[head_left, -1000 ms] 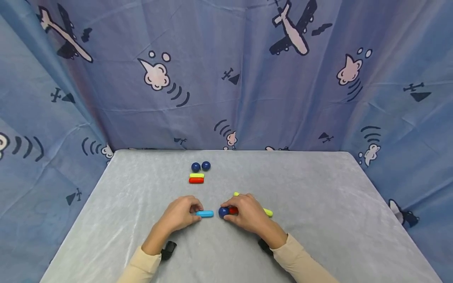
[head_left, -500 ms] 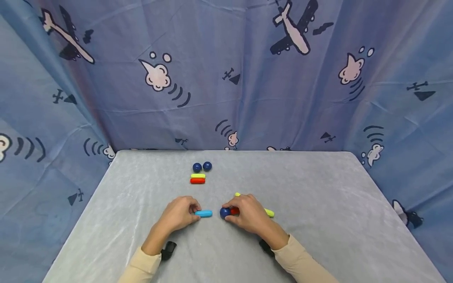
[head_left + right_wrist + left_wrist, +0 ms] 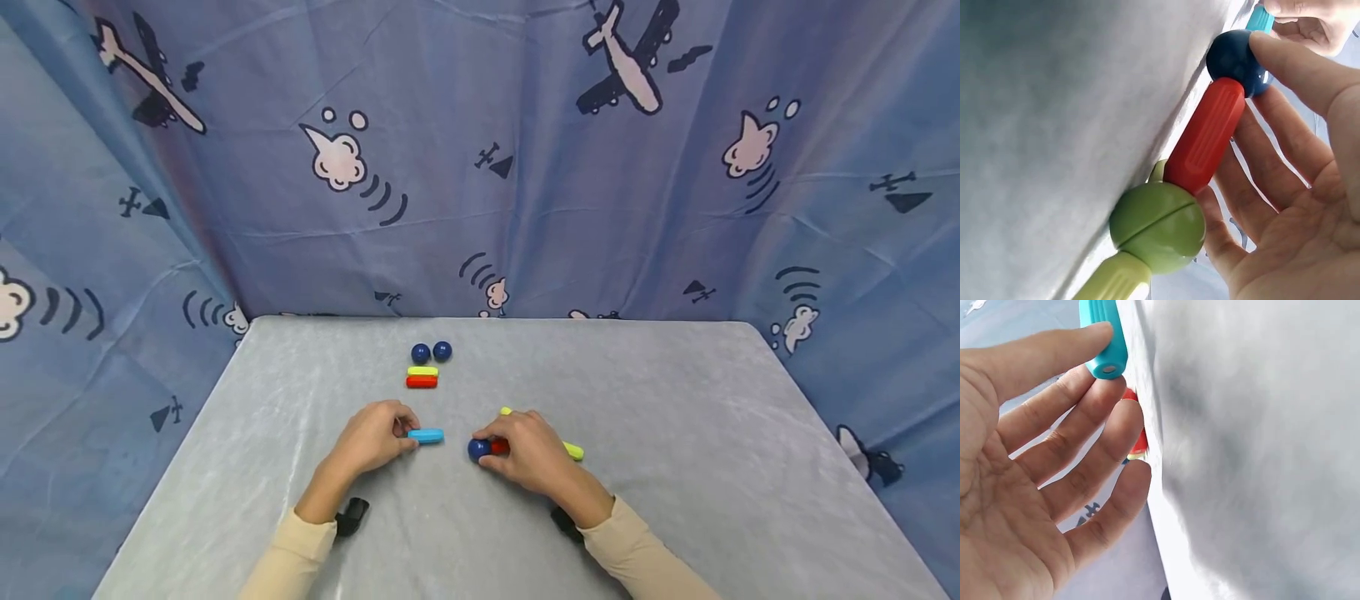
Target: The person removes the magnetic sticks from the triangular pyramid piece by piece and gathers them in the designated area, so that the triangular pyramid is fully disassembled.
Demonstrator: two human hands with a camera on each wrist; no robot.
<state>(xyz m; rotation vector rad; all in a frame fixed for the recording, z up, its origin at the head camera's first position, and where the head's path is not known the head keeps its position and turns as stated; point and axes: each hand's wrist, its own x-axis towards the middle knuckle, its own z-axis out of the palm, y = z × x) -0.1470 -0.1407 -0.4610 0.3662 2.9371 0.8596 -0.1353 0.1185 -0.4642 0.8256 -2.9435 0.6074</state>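
My left hand (image 3: 375,435) pinches one end of a light blue magnetic rod (image 3: 427,436) between thumb and fingers; its other fingers spread loosely in the left wrist view. The rod's free end points right, towards a dark blue ball (image 3: 478,450), with a gap between them. Thumb and fingertips of my right hand (image 3: 534,454) hold that ball. In the right wrist view, a red rod (image 3: 1205,134) joins the ball to a green ball (image 3: 1157,228), from which a yellow-green rod (image 3: 1113,278) extends. Another yellow-green tip (image 3: 506,411) shows beyond the right hand, which hides the rest.
Farther back on the grey-white tabletop (image 3: 645,367) lie two dark blue balls (image 3: 421,353), with a yellow rod (image 3: 423,372) and a red rod (image 3: 422,382) side by side before them. A blue patterned curtain (image 3: 435,250) hangs behind and beside the table.
My left hand has moved the light blue rod slightly left and farther from me, widening the gap to the dark blue ball. The right hand keeps its hold, nearly still.
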